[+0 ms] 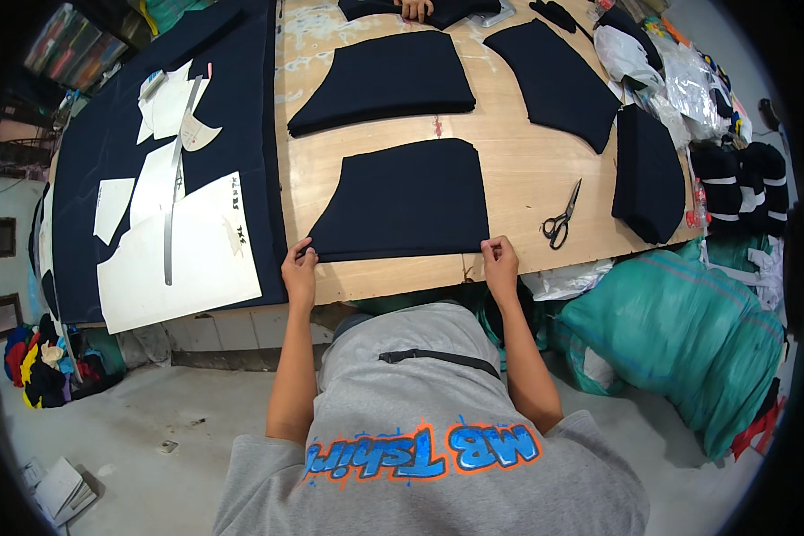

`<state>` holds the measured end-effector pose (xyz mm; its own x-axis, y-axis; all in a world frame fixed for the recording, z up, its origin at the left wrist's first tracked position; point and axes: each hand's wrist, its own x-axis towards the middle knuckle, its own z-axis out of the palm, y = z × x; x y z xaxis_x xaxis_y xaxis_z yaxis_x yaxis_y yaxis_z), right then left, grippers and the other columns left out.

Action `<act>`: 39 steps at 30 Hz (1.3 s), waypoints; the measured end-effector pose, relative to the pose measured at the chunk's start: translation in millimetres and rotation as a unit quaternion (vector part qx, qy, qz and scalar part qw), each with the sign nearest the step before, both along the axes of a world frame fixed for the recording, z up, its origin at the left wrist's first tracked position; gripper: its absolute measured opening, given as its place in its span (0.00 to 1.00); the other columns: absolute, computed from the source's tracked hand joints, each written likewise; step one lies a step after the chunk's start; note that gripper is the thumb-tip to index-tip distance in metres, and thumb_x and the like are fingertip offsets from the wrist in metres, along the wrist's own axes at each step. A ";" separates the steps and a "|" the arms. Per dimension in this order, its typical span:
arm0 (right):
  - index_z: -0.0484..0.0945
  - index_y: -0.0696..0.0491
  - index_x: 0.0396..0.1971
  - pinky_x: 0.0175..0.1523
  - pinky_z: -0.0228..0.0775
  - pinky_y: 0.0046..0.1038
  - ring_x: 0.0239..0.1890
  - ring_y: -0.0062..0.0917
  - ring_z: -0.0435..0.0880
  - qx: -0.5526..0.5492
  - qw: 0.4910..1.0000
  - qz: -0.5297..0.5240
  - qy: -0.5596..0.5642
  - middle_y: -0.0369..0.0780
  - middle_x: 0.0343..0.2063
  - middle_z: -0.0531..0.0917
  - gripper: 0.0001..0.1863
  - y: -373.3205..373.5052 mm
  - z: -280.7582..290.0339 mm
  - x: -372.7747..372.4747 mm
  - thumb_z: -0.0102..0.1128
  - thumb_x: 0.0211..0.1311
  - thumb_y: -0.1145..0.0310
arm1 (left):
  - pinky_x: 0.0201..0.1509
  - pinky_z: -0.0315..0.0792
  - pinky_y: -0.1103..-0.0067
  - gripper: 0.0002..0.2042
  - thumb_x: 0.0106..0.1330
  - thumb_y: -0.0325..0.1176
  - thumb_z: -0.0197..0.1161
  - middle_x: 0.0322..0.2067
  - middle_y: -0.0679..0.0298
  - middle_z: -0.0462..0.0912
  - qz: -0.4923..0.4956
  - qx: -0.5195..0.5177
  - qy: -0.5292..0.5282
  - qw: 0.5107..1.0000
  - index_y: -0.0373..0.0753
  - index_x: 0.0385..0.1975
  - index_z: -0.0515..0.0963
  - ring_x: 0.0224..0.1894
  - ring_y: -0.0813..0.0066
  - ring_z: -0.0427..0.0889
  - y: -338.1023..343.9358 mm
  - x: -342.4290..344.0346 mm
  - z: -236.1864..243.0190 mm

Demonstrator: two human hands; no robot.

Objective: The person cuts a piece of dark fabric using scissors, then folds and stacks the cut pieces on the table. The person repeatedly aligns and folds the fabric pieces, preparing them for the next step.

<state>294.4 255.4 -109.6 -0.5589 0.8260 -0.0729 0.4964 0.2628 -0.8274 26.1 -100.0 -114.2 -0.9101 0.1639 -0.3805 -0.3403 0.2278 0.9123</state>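
Note:
A stack of cut dark navy fabric panels (406,201) lies flat near the front edge of the wooden table. At its near left corner my left hand (300,266) pinches the fabric edge between thumb and fingers. My right hand (500,260) grips the near right corner the same way. Beyond it lies a similar navy stack (393,80), with a curved left side. Black-handled scissors (560,219) rest on the bare wood to the right of my right hand.
White paper patterns (183,259) and a metal ruler (169,223) cover navy cloth (80,205) on the left. More navy pieces (558,80) and a folded bundle (649,174) lie right. Another person's hand (414,9) touches fabric at the far edge. A green sack (679,330) stands right.

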 end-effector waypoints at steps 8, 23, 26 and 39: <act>0.82 0.58 0.39 0.41 0.75 0.34 0.32 0.28 0.81 0.004 1.000 0.005 -0.004 0.41 0.31 0.82 0.08 -4.0 -5.7 0.7 0.72 0.77 0.71 | 0.49 0.78 0.82 0.17 0.82 0.23 0.64 0.42 0.66 0.85 0.016 0.010 0.013 1.000 0.33 0.67 0.84 0.43 0.82 0.83 -1.4 2.1 5.8; 0.82 0.58 0.41 0.41 0.76 0.33 0.31 0.28 0.80 0.098 0.995 0.015 -0.017 0.41 0.32 0.83 0.08 -2.3 -21.2 0.6 0.71 0.78 0.71 | 0.40 0.77 0.78 0.17 0.77 0.23 0.66 0.42 0.62 0.89 0.038 -0.098 0.062 0.992 0.37 0.63 0.88 0.37 0.81 0.84 -1.3 22.3 2.4; 0.82 0.58 0.42 0.41 0.76 0.33 0.31 0.28 0.80 0.100 0.995 0.011 -0.012 0.40 0.32 0.83 0.07 -2.8 -23.1 0.8 0.71 0.78 0.71 | 0.43 0.80 0.77 0.16 0.77 0.22 0.66 0.48 0.60 0.87 0.019 -0.134 0.102 0.985 0.36 0.61 0.88 0.38 0.78 0.86 1.9 21.7 4.7; 0.81 0.56 0.52 0.68 0.69 0.53 0.59 0.47 0.81 0.217 0.973 0.053 -0.062 0.49 0.52 0.84 0.12 -27.5 7.9 -47.7 0.67 0.74 0.70 | 0.77 0.69 0.56 0.16 0.75 0.24 0.67 0.71 0.50 0.75 -0.113 -0.314 0.358 0.872 0.42 0.61 0.86 0.73 0.47 0.74 40.8 54.9 37.7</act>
<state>246.7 227.8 -101.8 -0.6523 0.7317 0.1978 0.5359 0.6298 -0.5623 81.1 -59.2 -76.5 -0.9230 0.3336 0.1920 0.3830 0.7467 0.5439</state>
